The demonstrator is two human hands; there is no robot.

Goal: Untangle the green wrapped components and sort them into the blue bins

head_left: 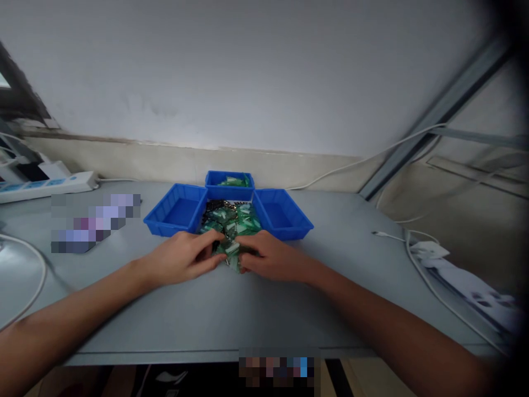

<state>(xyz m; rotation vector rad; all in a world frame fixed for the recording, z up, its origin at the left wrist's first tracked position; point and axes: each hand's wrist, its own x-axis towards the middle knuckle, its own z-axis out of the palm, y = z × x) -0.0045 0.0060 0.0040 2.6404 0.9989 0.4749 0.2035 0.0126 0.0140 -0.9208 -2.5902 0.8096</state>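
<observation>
A small green see-through plastic bag with a pale strip on it is between my two hands, low over the table. My left hand has its thumb and index finger curled at the bag's left edge. On the other side, my right hand grips the right edge with bent fingers. Just beyond lies a pile of similar green bags, mixed with small dark metallic pieces. What is inside the held bag is too small to make out.
Blue trays stand around the pile: a left one, a right one and a back one containing green bags. A power strip lies far left. White cables and a white adapter lie right. A wall rises behind.
</observation>
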